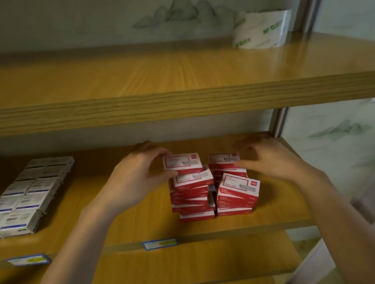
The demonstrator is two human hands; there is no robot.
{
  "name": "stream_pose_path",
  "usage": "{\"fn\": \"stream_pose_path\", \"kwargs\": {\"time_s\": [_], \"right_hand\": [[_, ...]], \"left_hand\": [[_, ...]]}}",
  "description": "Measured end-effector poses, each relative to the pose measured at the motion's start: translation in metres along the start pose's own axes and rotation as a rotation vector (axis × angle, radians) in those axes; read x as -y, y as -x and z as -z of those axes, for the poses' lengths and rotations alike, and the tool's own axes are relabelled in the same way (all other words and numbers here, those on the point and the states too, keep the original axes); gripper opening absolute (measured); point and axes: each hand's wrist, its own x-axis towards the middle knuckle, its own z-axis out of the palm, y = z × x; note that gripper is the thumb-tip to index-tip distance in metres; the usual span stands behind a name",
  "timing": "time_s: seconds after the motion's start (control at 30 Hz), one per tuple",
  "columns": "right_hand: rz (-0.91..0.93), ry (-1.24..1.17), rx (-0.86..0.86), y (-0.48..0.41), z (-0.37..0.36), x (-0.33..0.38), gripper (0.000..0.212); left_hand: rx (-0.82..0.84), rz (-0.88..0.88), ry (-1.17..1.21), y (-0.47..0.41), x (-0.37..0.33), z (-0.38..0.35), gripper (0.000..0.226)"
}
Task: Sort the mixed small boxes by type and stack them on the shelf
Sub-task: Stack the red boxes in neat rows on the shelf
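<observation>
Two uneven stacks of small red-and-white boxes (192,195) stand side by side on the middle wooden shelf (130,222). My left hand (138,173) grips the top box of the left stack (182,163) between thumb and fingers. My right hand (263,157) holds the top box of the right stack (222,159). One red box (237,189) lies tilted on the front of the right stack. Blue-and-white boxes (24,198) lie in two neat rows at the shelf's left.
The upper shelf (152,103) overhangs just above my hands and carries a white roll with green lettering (260,30) at its right. A metal post (279,119) and a glass panel bound the right side. Blue labels (158,244) mark the shelf's front edge.
</observation>
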Motion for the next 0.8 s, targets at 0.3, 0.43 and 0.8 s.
{"fn": "stream_pose_path", "kwargs": {"time_s": [0.3,0.43,0.8], "right_hand": [[-0.032,-0.039,0.053,-0.012,-0.012,-0.007,0.044],[-0.006,-0.072,0.044,-0.013,-0.013,-0.014,0.041],[0.043,-0.256,0.036,-0.056,-0.014,-0.035,0.044]], "left_hand": [[0.089,0.157,0.166,-0.071,0.059,-0.043,0.035],[0.141,0.179,0.203,-0.085,0.072,-0.068,0.031],[0.146,0.269,0.284,-0.102,0.093,-0.103,0.041]]}}
